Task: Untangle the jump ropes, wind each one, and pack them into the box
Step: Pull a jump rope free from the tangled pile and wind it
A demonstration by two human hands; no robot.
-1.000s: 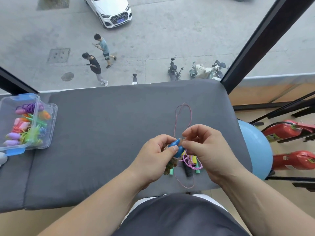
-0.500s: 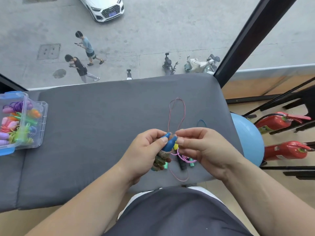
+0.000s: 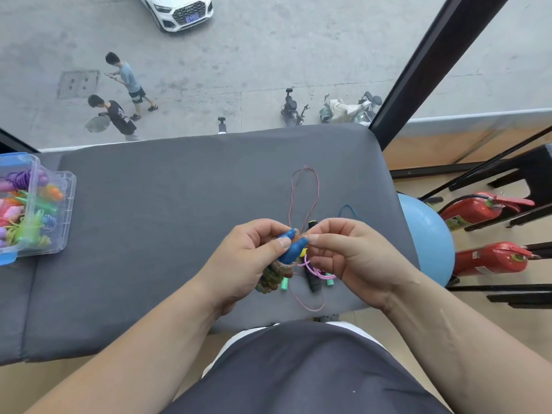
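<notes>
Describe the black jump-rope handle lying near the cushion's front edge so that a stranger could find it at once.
Find the big grey cushion and go to its near right part, close below the right hand. Between two short mint-green handles lies the black handle. It is the one dark handle between those pale green neighbours.
</notes>
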